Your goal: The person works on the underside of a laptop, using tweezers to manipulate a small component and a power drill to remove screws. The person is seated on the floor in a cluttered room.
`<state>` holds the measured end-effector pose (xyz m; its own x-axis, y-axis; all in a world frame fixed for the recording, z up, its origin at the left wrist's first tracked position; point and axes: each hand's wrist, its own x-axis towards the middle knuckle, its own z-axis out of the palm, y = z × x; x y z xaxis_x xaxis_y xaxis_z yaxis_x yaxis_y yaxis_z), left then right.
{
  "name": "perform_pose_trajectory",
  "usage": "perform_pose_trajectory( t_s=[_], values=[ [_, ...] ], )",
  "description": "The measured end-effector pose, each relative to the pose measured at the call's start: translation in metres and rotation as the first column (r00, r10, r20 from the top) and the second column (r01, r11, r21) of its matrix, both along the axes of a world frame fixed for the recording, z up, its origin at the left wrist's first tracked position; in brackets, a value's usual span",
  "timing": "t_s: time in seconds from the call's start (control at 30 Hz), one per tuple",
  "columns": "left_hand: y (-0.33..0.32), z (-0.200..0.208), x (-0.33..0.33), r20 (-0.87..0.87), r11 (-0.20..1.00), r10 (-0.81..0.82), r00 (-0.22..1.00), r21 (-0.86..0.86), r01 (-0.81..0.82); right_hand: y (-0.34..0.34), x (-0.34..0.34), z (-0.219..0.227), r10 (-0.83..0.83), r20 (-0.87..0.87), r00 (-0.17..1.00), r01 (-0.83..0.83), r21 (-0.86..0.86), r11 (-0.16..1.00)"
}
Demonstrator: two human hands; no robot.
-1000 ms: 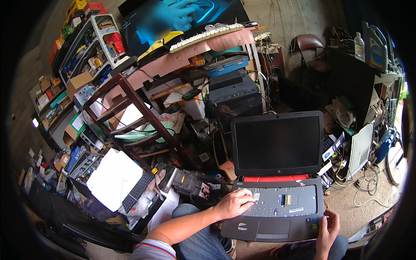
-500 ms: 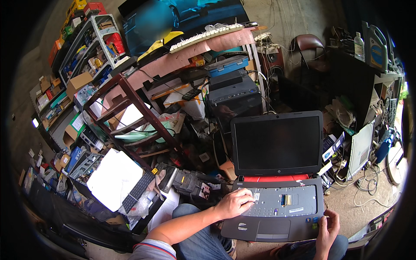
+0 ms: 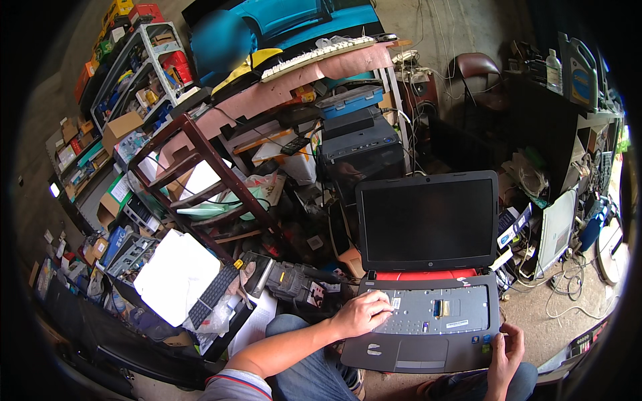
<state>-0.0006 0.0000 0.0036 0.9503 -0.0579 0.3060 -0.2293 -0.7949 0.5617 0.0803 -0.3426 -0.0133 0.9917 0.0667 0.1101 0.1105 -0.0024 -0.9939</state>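
Note:
A laptop with a dark screen (image 3: pixel 429 220) stands opened in front of me. Its grey base (image 3: pixel 421 354) has the keyboard off, baring a metal plate (image 3: pixel 428 321) with a ribbon connector. My left hand (image 3: pixel 364 314) rests at the plate's left end, fingers bent and pressed together; whatever their tips hold is hidden. At the base's front right corner, my right hand (image 3: pixel 506 351) grips the edge, thumb against the side and fingers curled. Something red (image 3: pixel 424 275) shows in the gap below the screen. A loose black keyboard (image 3: pixel 212 297) lies to the left.
Behind the laptop stands a black computer case (image 3: pixel 361 150). A brown wooden chair (image 3: pixel 200 194) is at the left, with a white sheet-like panel (image 3: pixel 177 277) nearer me. Cables (image 3: pixel 568 281) lie on the floor at right. A large monitor (image 3: pixel 294 23) and crowded shelves (image 3: pixel 140 80) fill the back.
The picture on the far monitor has changed, showing more of a blue car. My hands and the laptop have not visibly moved.

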Motion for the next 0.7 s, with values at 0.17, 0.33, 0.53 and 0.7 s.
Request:
perform_pose_trajectory(
  t_s=[0.17,0.33,0.53,0.7],
  values=[
    [-0.0006,0.0017,0.0,-0.005,1.0,-0.003,1.0,-0.006,0.003,-0.0008,0.0001,-0.0022,-0.003,-0.014,1.0,0.004,0.007,1.0],
    [-0.0001,0.0005,0.0001,-0.001,1.0,-0.007,1.0,0.0,0.007,-0.001,0.0,-0.0026,0.0,-0.017,1.0,0.0,0.026,1.0],
    [0.0006,-0.001,0.0005,-0.011,1.0,-0.009,1.0,-0.018,0.009,0.0,-0.0004,-0.0009,-0.005,-0.003,1.0,0.005,0.003,1.0],
    [0.0001,-0.0005,0.0004,-0.007,1.0,-0.005,1.0,-0.02,0.005,-0.0004,0.0,-0.0016,0.002,-0.003,1.0,-0.002,0.007,1.0]
  ],
)
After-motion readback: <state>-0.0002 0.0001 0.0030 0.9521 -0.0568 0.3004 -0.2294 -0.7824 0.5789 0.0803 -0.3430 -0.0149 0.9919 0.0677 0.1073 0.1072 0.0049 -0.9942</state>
